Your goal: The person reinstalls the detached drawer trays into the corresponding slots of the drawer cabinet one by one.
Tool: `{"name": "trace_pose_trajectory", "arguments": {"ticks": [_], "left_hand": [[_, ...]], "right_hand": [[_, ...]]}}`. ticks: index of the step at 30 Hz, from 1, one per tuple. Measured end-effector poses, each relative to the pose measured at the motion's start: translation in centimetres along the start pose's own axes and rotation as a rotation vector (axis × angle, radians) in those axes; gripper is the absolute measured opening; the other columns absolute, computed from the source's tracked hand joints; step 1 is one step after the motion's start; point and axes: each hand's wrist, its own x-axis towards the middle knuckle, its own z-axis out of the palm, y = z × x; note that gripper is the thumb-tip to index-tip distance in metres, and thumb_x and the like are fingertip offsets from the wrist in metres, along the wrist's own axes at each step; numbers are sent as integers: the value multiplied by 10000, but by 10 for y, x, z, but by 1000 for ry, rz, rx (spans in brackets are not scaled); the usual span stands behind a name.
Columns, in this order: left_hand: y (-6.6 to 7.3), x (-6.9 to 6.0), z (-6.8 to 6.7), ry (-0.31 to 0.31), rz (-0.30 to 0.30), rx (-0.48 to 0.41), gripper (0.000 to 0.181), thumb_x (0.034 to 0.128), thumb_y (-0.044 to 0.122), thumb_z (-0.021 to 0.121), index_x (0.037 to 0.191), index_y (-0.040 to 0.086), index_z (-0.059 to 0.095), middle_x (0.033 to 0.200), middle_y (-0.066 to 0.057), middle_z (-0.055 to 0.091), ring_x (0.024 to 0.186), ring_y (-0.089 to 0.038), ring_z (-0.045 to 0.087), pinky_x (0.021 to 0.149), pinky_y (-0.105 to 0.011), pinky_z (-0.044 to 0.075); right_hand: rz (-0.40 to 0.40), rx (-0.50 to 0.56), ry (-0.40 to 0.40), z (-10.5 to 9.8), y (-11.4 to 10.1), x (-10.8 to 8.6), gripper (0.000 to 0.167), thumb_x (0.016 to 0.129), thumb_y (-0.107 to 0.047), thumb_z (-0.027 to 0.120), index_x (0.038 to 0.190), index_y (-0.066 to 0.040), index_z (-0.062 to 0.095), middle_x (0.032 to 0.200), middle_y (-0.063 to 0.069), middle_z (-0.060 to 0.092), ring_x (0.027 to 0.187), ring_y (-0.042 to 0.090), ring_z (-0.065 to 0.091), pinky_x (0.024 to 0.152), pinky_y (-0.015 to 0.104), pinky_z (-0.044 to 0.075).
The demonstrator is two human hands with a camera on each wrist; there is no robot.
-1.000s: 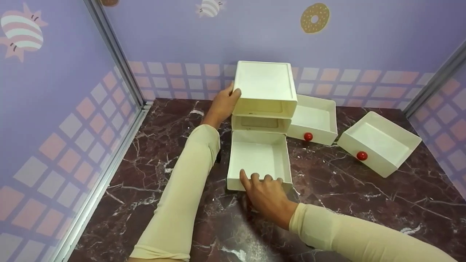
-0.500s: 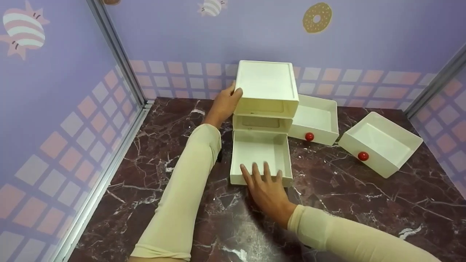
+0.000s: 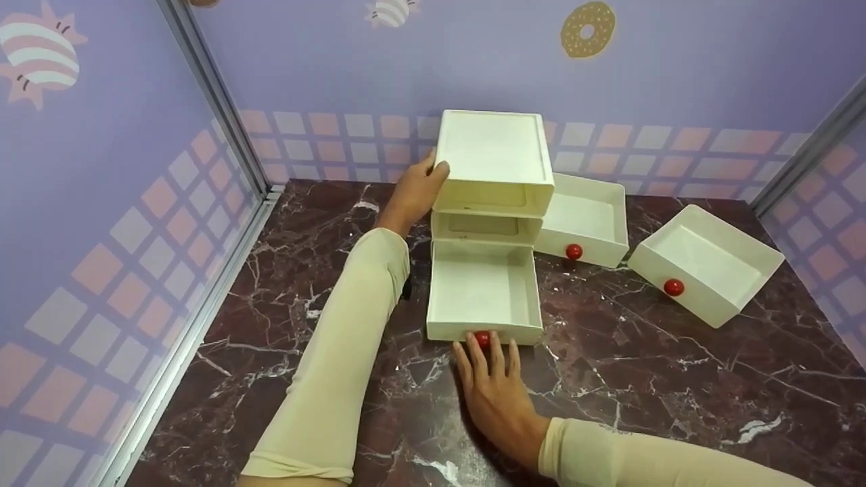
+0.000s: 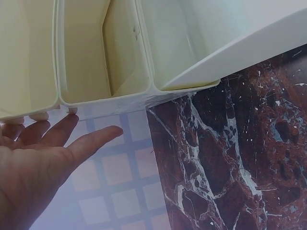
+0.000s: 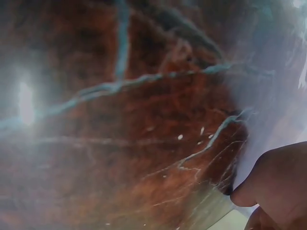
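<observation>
A white cabinet [image 3: 495, 149] of three stacked compartments stands near the back wall, its upper two compartments without drawers. The bottom drawer [image 3: 482, 291] sticks far out to the front. My left hand [image 3: 414, 195] rests against the cabinet's left side; in the left wrist view, fingertips of the left hand [image 4: 43, 158] touch its outer wall. Straight fingers of my right hand [image 3: 497, 396] lie at the drawer's front, around its red knob [image 3: 482, 339]. In the right wrist view only part of the right hand [image 5: 278, 187] shows.
Two white drawers with red knobs lie right of the cabinet: one [image 3: 585, 220] close beside it, the other [image 3: 707, 264] turned at an angle farther right. A patterned wall [image 3: 338, 67] rises behind the marble surface [image 3: 649, 379].
The right hand has moved from over the drawer's front edge down to its front face, uncovering the red knob. The bottom drawer sits slightly farther in than at first. The left hand stays at the cabinet.
</observation>
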Motion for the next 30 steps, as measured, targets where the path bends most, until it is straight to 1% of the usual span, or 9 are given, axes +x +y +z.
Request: {"name": "trace_pose_trajectory", "arguments": {"ticks": [3, 6, 11, 16, 21, 26, 30], "left_hand": [[0, 0, -1, 0, -2, 1, 673, 1049, 521, 388, 1637, 254, 199, 1686, 48, 265, 1550, -172, 272, 1276, -327, 230], [0, 1, -1, 0, -5, 4, 672, 1046, 525, 385, 1636, 261, 201, 1682, 47, 279, 1546, -163, 280, 1274, -324, 236], [0, 1, 0, -1, 1, 16, 669, 1049, 512, 383, 1637, 246, 208, 1678, 25, 294, 1542, -175, 291, 1271, -334, 251], [0, 0, 0, 3, 6, 8, 666, 1052, 503, 389, 1636, 236, 213, 1679, 23, 293, 1543, -173, 290, 1269, -333, 255], [1, 0, 1, 6, 2, -7, 674, 1050, 501, 403, 1636, 225, 217, 1681, 14, 287, 1533, -174, 308, 1270, -336, 253], [0, 1, 2, 10, 16, 3, 670, 1052, 490, 402, 1635, 212, 225, 1676, 9, 301, 1532, -177, 311, 1267, -333, 258], [-1, 2, 2, 16, 18, 13, 668, 1049, 486, 398, 1634, 212, 229, 1673, 12, 307, 1528, -176, 319, 1266, -325, 258]], "right_hand": [[-14, 1, 45, 4, 3, 4, 552, 934, -210, 515, 1463, -55, 556, 1484, 183, 556, 1291, 468, 576, 1080, 565, 494], [-21, -14, 71, 9, 8, 10, 532, 946, -206, 494, 1444, -34, 573, 1481, 181, 560, 1285, 464, 581, 1076, 541, 505], [-22, -8, 66, 16, 15, 19, 519, 965, -189, 471, 1443, -10, 565, 1495, 187, 547, 1300, 462, 570, 1082, 526, 504], [-28, 13, 55, 20, 21, 28, 518, 964, -186, 501, 1439, 11, 563, 1500, 203, 539, 1303, 478, 561, 1091, 540, 492], [-17, 77, -2, 21, 27, 39, 549, 945, -170, 543, 1454, 35, 533, 1515, 220, 516, 1318, 508, 534, 1119, 564, 459], [6, 145, -58, 24, 32, 52, 550, 945, -127, 533, 1466, 49, 511, 1528, 224, 500, 1342, 517, 510, 1143, 578, 429], [4, 183, -123, 25, 35, 60, 573, 956, -127, 526, 1495, 60, 464, 1572, 231, 441, 1388, 522, 458, 1172, 577, 393]]}}
